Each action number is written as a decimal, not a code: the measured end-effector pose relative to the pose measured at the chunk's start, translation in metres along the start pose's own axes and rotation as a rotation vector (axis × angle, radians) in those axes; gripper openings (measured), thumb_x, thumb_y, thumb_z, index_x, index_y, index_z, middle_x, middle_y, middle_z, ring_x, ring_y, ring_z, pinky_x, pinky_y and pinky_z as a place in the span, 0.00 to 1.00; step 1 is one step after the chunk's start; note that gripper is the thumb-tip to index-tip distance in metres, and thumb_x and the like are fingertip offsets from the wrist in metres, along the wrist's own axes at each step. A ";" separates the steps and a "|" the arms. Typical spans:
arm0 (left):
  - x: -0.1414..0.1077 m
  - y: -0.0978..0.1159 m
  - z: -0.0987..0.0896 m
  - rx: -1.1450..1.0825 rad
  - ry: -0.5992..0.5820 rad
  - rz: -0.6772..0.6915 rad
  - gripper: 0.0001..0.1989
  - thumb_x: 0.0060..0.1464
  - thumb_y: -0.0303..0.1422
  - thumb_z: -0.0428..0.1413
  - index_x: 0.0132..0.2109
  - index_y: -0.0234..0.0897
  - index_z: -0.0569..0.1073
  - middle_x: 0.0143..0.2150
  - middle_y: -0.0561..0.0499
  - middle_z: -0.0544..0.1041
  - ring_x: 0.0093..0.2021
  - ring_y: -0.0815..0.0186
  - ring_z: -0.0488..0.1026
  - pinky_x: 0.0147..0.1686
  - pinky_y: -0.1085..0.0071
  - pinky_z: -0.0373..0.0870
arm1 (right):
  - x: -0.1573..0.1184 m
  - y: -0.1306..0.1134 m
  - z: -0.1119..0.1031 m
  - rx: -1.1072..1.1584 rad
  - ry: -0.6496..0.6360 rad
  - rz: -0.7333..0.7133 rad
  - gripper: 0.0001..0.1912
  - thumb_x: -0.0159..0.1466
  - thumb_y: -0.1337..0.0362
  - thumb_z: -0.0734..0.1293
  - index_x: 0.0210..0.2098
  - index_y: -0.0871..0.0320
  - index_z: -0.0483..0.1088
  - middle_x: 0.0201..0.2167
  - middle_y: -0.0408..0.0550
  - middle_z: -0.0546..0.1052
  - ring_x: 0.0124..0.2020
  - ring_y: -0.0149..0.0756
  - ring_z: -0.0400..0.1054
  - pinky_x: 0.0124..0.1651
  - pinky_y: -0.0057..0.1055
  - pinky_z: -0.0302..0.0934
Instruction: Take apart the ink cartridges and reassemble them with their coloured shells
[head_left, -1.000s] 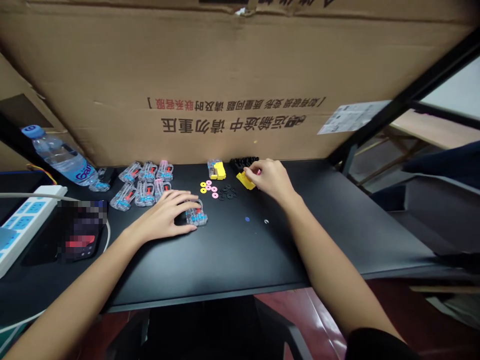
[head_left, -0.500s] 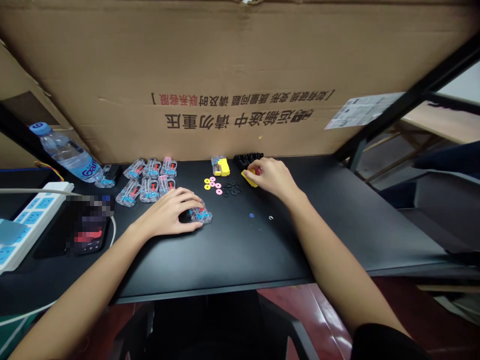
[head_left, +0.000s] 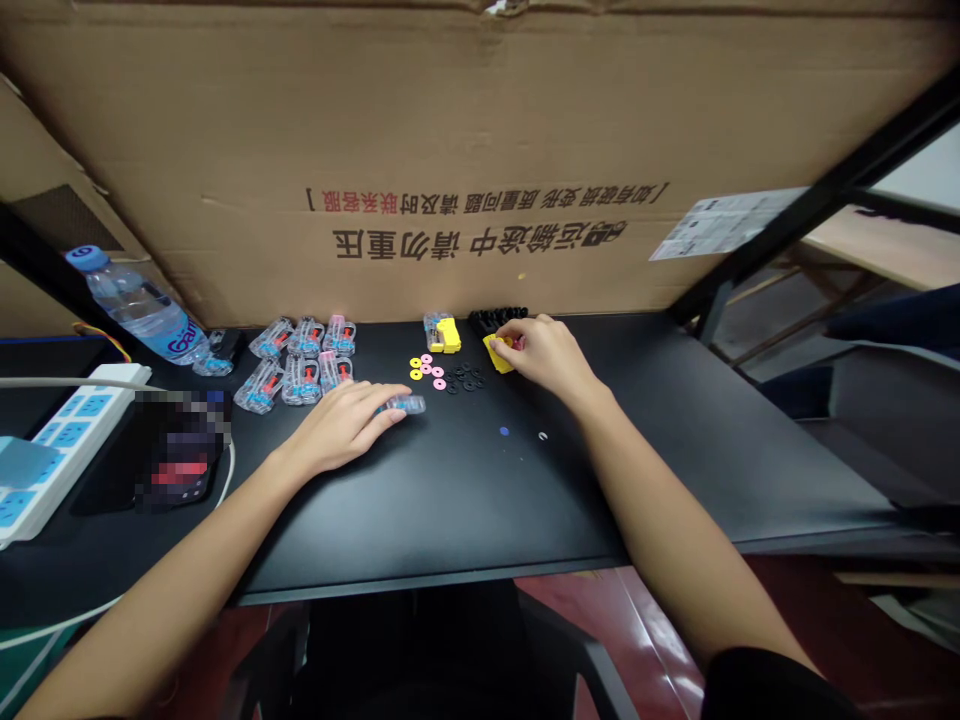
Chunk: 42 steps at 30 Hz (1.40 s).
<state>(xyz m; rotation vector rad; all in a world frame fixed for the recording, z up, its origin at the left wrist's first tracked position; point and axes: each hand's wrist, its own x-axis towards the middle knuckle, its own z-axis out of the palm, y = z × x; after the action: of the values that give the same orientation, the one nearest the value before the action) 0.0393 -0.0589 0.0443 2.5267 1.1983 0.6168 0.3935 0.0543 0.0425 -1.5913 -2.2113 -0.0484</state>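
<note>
Clear piece (head_left: 406, 404) apparently in left hand's (head_left: 341, 425) fingers.

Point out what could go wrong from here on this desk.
The clear piece at the left hand looks tipped on edge; a loose grip might let it topple.
The black rings lie loose by the right hand on a similarly dark desk, so a brush could scatter them unnoticed.
The bottle sits near the power strip; a leak might reach its sockets.
</note>
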 end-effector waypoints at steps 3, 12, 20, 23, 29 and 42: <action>0.000 -0.001 0.005 0.002 0.019 -0.051 0.25 0.79 0.44 0.44 0.72 0.40 0.69 0.52 0.43 0.84 0.48 0.54 0.80 0.54 0.56 0.72 | 0.001 0.003 -0.003 0.018 0.057 -0.007 0.11 0.69 0.57 0.69 0.39 0.55 0.83 0.35 0.54 0.84 0.39 0.49 0.74 0.43 0.41 0.63; 0.003 0.002 -0.004 0.201 0.072 -0.097 0.21 0.76 0.42 0.48 0.61 0.39 0.80 0.48 0.43 0.86 0.48 0.52 0.74 0.51 0.55 0.67 | -0.005 -0.040 -0.009 0.287 0.205 -0.060 0.12 0.71 0.56 0.67 0.41 0.55 0.81 0.37 0.52 0.84 0.37 0.44 0.74 0.45 0.40 0.67; 0.002 0.003 -0.004 0.244 0.052 -0.168 0.13 0.72 0.38 0.55 0.55 0.39 0.80 0.35 0.49 0.83 0.42 0.54 0.76 0.44 0.58 0.62 | -0.018 -0.076 0.001 0.520 0.140 -0.208 0.11 0.71 0.56 0.69 0.38 0.55 0.80 0.34 0.50 0.83 0.34 0.40 0.73 0.41 0.39 0.67; 0.002 0.002 -0.005 0.231 0.093 -0.174 0.11 0.70 0.33 0.54 0.54 0.40 0.79 0.36 0.49 0.82 0.43 0.54 0.77 0.45 0.58 0.62 | -0.025 -0.091 0.005 0.685 0.063 -0.196 0.12 0.70 0.54 0.71 0.39 0.56 0.81 0.35 0.50 0.84 0.32 0.38 0.73 0.38 0.37 0.68; 0.005 0.004 -0.004 -0.119 0.226 -0.153 0.13 0.74 0.40 0.53 0.57 0.43 0.77 0.47 0.49 0.85 0.49 0.55 0.79 0.53 0.57 0.66 | -0.039 -0.123 0.012 1.101 -0.134 -0.074 0.18 0.64 0.47 0.78 0.39 0.56 0.82 0.37 0.49 0.84 0.37 0.40 0.77 0.42 0.38 0.74; 0.008 -0.001 0.013 -0.261 0.179 -0.132 0.10 0.64 0.43 0.64 0.41 0.41 0.78 0.40 0.51 0.86 0.42 0.57 0.81 0.55 0.56 0.68 | -0.036 -0.119 0.019 0.846 0.018 -0.170 0.19 0.77 0.49 0.66 0.40 0.55 0.82 0.38 0.51 0.83 0.41 0.44 0.76 0.50 0.44 0.70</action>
<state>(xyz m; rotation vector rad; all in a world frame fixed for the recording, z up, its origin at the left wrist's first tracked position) 0.0494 -0.0530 0.0350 2.1952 1.2414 0.9172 0.2878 -0.0147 0.0374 -0.9205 -1.9323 0.7184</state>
